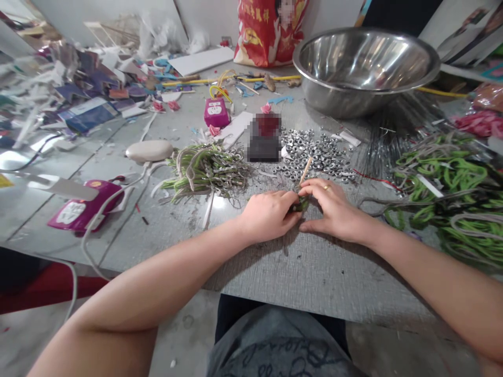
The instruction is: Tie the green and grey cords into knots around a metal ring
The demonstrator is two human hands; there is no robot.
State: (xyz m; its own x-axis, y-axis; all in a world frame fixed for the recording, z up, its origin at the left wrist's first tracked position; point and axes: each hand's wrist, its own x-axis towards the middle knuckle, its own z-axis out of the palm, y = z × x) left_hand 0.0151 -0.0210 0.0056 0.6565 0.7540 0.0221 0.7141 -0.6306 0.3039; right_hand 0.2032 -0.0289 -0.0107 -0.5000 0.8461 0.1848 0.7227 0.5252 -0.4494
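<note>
Close together over the near middle of the table, my two hands meet at a small piece of green cord [302, 203]. My left hand [269, 214] is curled closed on it, its fingertips partly hidden. From the other side my right hand [332, 212], with a ring on one finger, grips at the cord with bent fingers, the thumb lower and apart from the forefinger. A thin wooden stick [306, 170] pokes up at the right fingertips; its lower end is hidden. Just beyond lies a pile of small metal nuts [314, 152].
Left of my hands lies a bundle of green and grey cords [208, 170]; a larger heap [459, 183] is at right, beside thin wires [379, 136]. Behind stand a steel basin [353, 99] and a red bag [267, 36]. Purple power sockets [84, 207] and cables lie left, before scraps [90, 73].
</note>
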